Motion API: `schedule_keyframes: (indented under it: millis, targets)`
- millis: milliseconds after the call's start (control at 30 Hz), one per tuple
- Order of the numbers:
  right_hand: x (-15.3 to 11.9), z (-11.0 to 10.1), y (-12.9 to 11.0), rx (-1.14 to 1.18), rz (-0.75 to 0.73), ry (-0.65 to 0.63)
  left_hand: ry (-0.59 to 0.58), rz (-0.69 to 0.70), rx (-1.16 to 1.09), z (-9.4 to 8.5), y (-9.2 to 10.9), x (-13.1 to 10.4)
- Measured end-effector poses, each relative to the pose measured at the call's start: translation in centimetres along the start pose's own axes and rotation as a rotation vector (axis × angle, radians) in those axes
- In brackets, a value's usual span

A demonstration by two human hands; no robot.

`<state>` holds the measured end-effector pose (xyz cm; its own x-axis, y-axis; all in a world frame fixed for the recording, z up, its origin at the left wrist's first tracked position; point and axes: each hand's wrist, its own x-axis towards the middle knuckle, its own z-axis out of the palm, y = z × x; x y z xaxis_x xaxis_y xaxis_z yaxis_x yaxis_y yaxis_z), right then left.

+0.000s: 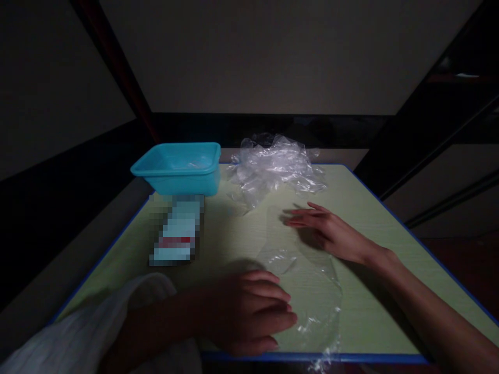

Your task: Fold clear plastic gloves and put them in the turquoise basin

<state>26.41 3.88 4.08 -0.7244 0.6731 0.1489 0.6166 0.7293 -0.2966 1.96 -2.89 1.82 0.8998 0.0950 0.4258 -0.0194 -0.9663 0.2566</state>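
Pale-green desk, clear plastic bag lying flat at its five o'clock! That's three o'clock from the left hand, fingers curled, grip impossible to tell; seven o'clock from the right hand, fingers extended, loosely parted.

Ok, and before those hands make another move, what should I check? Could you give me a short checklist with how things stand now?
1. Clear plastic film wholly on the table: not ok, its near end reaches over the blue edge.
2. Left hand pressing the film: cannot tell; it is beside it, but contact is hidden.
3. Right hand touching the film: cannot tell; its fingers extend near the film's far end.
4. Phone away from both hands: ok, off to the left.
5. Teal plastic basin upright: ok.
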Motion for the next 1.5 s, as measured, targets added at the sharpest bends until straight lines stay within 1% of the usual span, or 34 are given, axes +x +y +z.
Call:
schedule_keyframes:
  millis: [133,233,400,467,533,600,667,767,833,933,1067,1200,1300,1433,1500]
  targets:
    - [0.0,-0.1,0.2,-0.023,-0.005,-0.041,0.009,-0.015,-0.018,0.1,-0.2,-0.2]
    - [0.5,0.6,-0.3,-0.027,-0.018,-0.041,-0.021,-0.007,-0.032,0.1,-0.1,-0.1]
    - [1.3,1.6,-1.0,-0.012,-0.050,-0.043,-0.083,-0.047,-0.035,-0.3,0.2,0.3]
    - [1.2,1.5,-0.9,0.002,-0.053,-0.033,-0.060,-0.046,-0.033,-0.5,0.3,0.4]
    - [1.0,1.0,-0.6,0.013,-0.056,-0.014,0.002,-0.065,-0.007,-0.7,0.2,0.3]
    - [0.6,0.6,-0.2,0.010,-0.061,0.007,0.082,-0.148,0.073,-0.8,-0.1,0.2]
    - [0.4,0.4,0.0,0.000,-0.064,0.020,0.171,-0.279,0.168,-0.8,-0.5,-0.1]
    - [0.6,0.8,0.0,-0.011,-0.055,0.008,0.295,-0.444,0.228,-0.9,-1.4,-0.4]
    - [0.9,1.3,-0.2,-0.008,-0.047,-0.009,0.316,-0.518,0.223,-0.9,-1.8,-0.5]
    - [1.4,1.8,-0.4,0.000,-0.045,-0.025,0.290,-0.601,0.222,-0.9,-2.3,-0.7]
    - [1.4,1.7,-0.6,0.032,-0.072,-0.002,0.234,-0.610,0.172,-0.8,-2.8,-0.8]
    - [0.7,1.2,-1.4,0.138,-0.190,0.029,0.185,-0.623,0.151,-0.7,-3.2,-0.9]
    - [0.4,1.1,-2.4,0.212,-0.263,0.004,0.180,-0.639,0.170,-0.6,-3.3,-1.0]
    - [0.4,0.8,-3.2,0.249,-0.280,-0.045,0.202,-0.617,0.178,-0.8,-3.3,-0.9]
    - [0.4,0.7,-3.3,0.267,-0.279,-0.057,0.235,-0.575,0.184,-0.8,-3.1,-0.9]
